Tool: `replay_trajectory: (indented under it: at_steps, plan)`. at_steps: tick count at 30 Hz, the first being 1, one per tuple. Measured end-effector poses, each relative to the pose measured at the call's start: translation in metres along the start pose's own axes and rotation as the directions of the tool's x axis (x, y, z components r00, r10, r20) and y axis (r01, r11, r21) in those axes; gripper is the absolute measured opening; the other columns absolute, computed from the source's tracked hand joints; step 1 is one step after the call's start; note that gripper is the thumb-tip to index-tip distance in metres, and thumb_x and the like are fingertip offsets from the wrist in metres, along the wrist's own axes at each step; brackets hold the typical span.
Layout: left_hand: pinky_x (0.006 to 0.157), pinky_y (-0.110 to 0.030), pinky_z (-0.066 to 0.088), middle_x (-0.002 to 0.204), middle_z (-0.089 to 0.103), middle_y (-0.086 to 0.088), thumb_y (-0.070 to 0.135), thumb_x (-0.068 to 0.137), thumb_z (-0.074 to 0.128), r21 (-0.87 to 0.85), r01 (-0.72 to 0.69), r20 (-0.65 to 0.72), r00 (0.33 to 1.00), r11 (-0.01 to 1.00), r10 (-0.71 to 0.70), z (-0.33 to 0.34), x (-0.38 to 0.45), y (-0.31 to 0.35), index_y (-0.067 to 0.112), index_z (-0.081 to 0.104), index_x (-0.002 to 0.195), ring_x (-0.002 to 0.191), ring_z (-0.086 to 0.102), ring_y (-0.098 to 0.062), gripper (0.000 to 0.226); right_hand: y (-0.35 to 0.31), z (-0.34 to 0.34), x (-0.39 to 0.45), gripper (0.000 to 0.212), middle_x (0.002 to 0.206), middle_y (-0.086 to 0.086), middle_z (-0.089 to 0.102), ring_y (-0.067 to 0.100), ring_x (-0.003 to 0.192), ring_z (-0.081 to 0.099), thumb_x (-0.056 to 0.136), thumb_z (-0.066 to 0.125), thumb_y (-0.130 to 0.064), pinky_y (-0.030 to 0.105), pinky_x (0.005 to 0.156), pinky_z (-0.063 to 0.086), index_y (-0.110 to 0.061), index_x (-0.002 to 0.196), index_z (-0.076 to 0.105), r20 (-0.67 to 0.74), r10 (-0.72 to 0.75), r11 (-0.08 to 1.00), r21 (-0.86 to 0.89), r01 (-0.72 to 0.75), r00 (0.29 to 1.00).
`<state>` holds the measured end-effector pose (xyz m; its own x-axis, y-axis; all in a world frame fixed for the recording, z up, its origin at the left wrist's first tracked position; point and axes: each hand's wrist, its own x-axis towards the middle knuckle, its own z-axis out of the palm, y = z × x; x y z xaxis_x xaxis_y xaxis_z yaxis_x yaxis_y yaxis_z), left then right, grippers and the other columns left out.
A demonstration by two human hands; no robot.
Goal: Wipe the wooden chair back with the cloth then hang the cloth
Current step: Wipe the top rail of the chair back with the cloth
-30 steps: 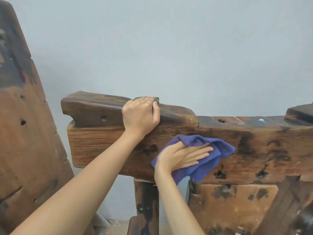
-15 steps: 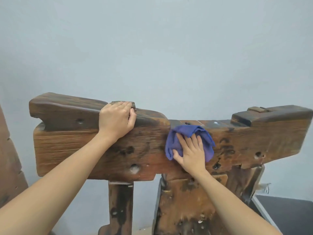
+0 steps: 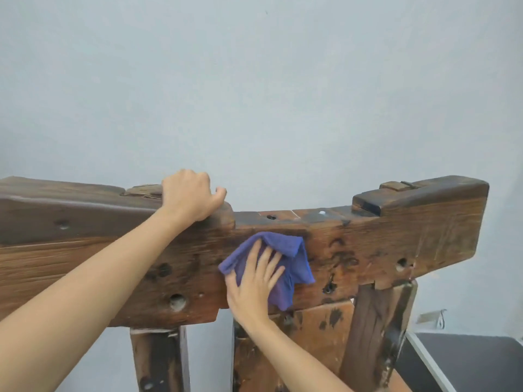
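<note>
The wooden chair back [image 3: 396, 244] is a thick, dark-stained rail of rough old timber that runs across the middle of the view. A crumpled purple cloth [image 3: 294, 264] lies flat against the front face of the rail near its middle. My right hand [image 3: 254, 281] presses on the cloth with its fingers spread, covering the cloth's lower left part. My left hand [image 3: 189, 196] grips the raised top edge of the rail, left of the cloth.
A plain pale grey wall [image 3: 254, 94] stands behind the chair. Wooden posts [image 3: 158, 360] and a wide splat [image 3: 311, 340] drop below the rail. A dark surface with a light edge [image 3: 467, 360] sits at the lower right.
The view has shifted right along the rail, so the plank at the left has left the frame. My right hand turned from sideways to fingers-up on the cloth, which stays near the rail's middle.
</note>
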<state>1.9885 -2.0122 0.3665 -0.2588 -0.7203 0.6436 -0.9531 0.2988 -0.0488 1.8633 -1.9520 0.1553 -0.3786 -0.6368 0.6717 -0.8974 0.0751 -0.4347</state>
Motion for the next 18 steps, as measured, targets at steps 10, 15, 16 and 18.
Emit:
replay_trajectory:
  at_steps: [10, 15, 16, 18]
  plan:
    - [0.079, -0.042, 0.035, 0.118, 0.068, -0.011, 0.067, 0.096, 0.024, 0.152, -0.045, 0.223, 0.975, 0.987, 0.01, 0.047, 0.006, 0.035, 0.017, 0.064, 0.107, 0.112, 0.061, -0.032, 0.065, 0.212, -0.107, 0.111, 0.063, 0.151, 0.005, 0.052, 0.032, 0.139, 0.042, 0.095, 0.043, -0.045, 0.052, 0.119, 0.021, -0.035, 0.156, 0.029, -0.014, -0.407, 0.901, -0.17, 0.399, 0.913]
    - [0.075, -0.04, 0.036, 0.115, 0.068, -0.008, 0.066, 0.096, 0.027, 0.176, -0.013, 0.209, 0.978, 0.984, -0.025, 0.048, 0.007, 0.038, 0.02, 0.063, 0.107, 0.111, 0.06, -0.029, 0.06, 0.216, -0.145, 0.177, 0.06, 0.159, 0.005, 0.042, 0.025, 0.151, 0.032, 0.098, 0.032, -0.038, 0.046, 0.123, 0.02, -0.021, 0.155, 0.038, 0.009, -0.359, 0.899, -0.264, 0.349, 0.933]
    - [0.074, -0.039, 0.036, 0.114, 0.068, -0.007, 0.067, 0.096, 0.026, 0.17, -0.013, 0.201, 0.979, 0.985, -0.022, 0.047, 0.006, 0.037, 0.021, 0.064, 0.108, 0.11, 0.06, -0.029, 0.061, 0.208, -0.149, 0.185, 0.058, 0.151, 0.006, 0.052, 0.024, 0.146, 0.039, 0.097, 0.029, -0.039, 0.044, 0.122, 0.022, -0.019, 0.146, 0.052, 0.045, -0.268, 0.917, -0.294, 0.269, 0.962]
    - [0.074, -0.039, 0.035, 0.113, 0.069, -0.006, 0.069, 0.095, 0.024, 0.164, -0.01, 0.198, 0.98, 0.986, -0.023, 0.047, 0.004, 0.037, 0.022, 0.065, 0.108, 0.108, 0.061, -0.028, 0.063, 0.193, -0.149, 0.198, 0.056, 0.13, 0.004, 0.068, 0.022, 0.131, 0.052, 0.095, 0.02, -0.039, 0.043, 0.117, 0.026, -0.022, 0.117, 0.069, 0.18, -0.126, 0.895, -0.403, 0.19, 0.976]
